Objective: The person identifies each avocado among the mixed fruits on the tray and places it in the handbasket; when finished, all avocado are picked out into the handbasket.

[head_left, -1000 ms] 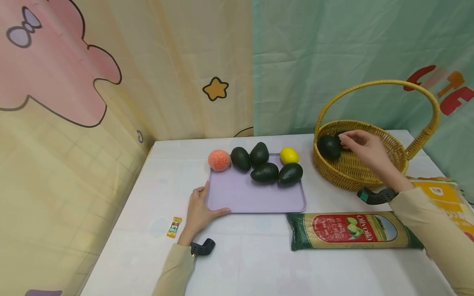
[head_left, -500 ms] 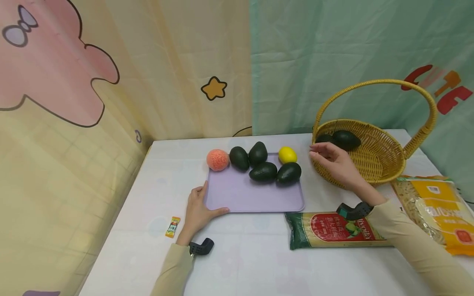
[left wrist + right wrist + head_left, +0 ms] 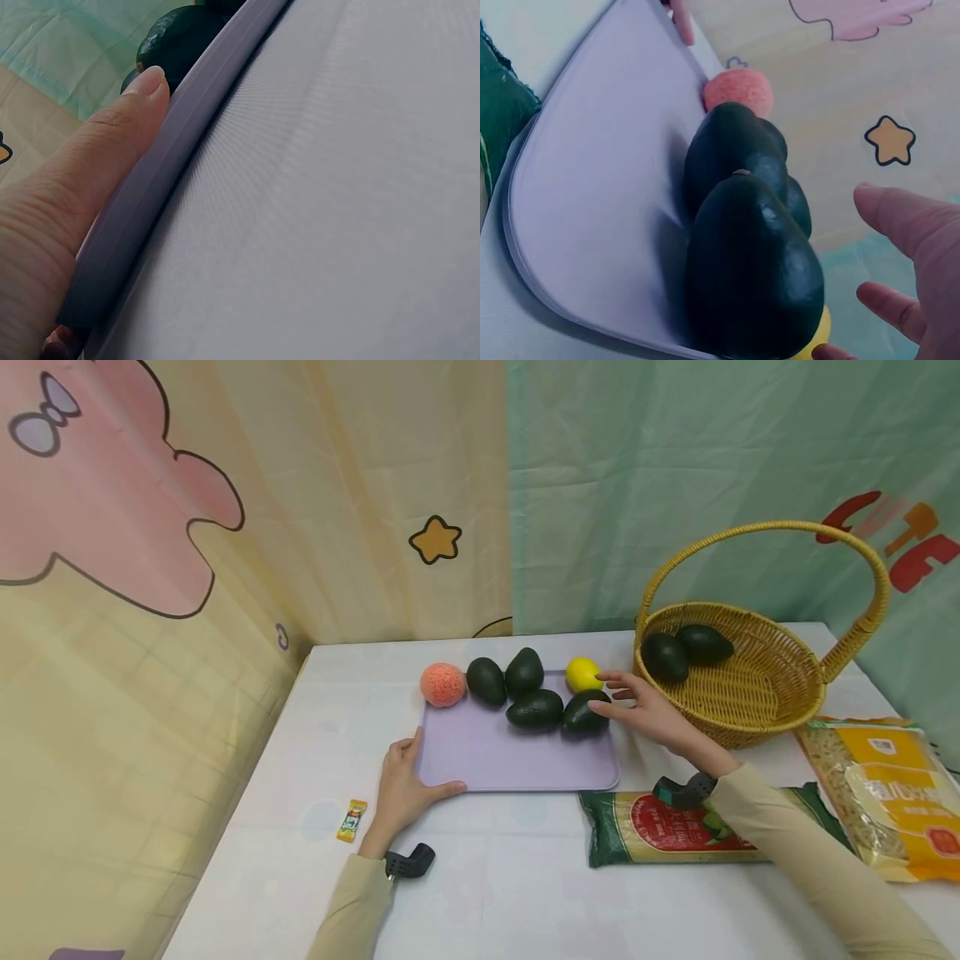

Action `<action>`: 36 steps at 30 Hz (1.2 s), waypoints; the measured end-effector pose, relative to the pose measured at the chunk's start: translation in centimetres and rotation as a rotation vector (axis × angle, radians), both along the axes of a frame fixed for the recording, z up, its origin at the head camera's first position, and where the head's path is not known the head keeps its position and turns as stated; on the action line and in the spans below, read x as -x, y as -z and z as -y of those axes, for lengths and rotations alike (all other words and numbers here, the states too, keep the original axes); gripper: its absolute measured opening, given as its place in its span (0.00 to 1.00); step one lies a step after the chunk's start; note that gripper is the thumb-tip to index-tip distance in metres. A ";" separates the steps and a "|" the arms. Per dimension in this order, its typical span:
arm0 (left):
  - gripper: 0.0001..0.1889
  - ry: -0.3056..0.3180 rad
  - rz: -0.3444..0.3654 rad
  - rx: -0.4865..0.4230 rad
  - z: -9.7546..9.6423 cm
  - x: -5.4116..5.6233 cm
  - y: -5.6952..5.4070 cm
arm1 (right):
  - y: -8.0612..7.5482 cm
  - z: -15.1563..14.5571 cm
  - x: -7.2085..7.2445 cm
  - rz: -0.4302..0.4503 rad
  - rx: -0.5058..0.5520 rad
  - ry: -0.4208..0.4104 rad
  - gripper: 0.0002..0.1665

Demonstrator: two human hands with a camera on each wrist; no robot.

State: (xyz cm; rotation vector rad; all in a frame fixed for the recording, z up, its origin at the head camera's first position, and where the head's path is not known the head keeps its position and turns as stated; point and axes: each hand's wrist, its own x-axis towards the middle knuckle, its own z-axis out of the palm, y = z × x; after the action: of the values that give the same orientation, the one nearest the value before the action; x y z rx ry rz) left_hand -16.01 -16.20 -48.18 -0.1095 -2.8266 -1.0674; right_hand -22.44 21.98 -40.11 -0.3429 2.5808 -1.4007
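Note:
A lilac tray (image 3: 517, 768) lies on the table with several dark avocados (image 3: 534, 709), a yellow lemon (image 3: 584, 675) and a coral textured ball (image 3: 442, 684) along its far side. My left hand (image 3: 402, 785) braces the tray's near left corner, thumb extended along the front rim, other fingers at the left side. Over the tray's right edge, my right hand (image 3: 643, 710) reaches with spread fingers near the rightmost avocado (image 3: 754, 270) and the lemon. In the right wrist view a gap separates the thumb from that avocado. Two more avocados (image 3: 665, 657) sit in the wicker basket (image 3: 731, 727).
The basket's tall handle (image 3: 780, 527) arches up at the back right. A long green-and-gold packet (image 3: 637, 828) lies in front of the tray, partly under the right forearm. A yellow grain bag (image 3: 885, 785) is at far right. A small wrapped sweet (image 3: 351, 820) lies left.
My right hand has left the basket, where it was at an avocado, and moved left to the tray's right side. The left hand keeps its place.

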 end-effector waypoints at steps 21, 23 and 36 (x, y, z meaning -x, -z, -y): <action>0.62 0.002 0.002 -0.004 0.0 0.0 -0.1 | 2.8 0.4 1.1 0.030 -0.095 -0.004 0.42; 0.62 0.001 0.001 -0.003 0.0 0.0 -0.1 | 2.9 0.3 1.1 0.024 -0.095 -0.004 0.41; 0.63 -0.003 0.003 0.001 0.1 0.1 0.1 | 3.1 0.6 0.7 -0.068 -0.130 -0.032 0.37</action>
State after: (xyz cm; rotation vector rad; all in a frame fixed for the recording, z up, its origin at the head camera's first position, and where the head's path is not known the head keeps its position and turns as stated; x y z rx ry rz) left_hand -16.07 -16.30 -48.24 -0.1046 -2.8288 -1.0666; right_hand -23.09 21.41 -43.25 -0.4170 2.6917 -1.2237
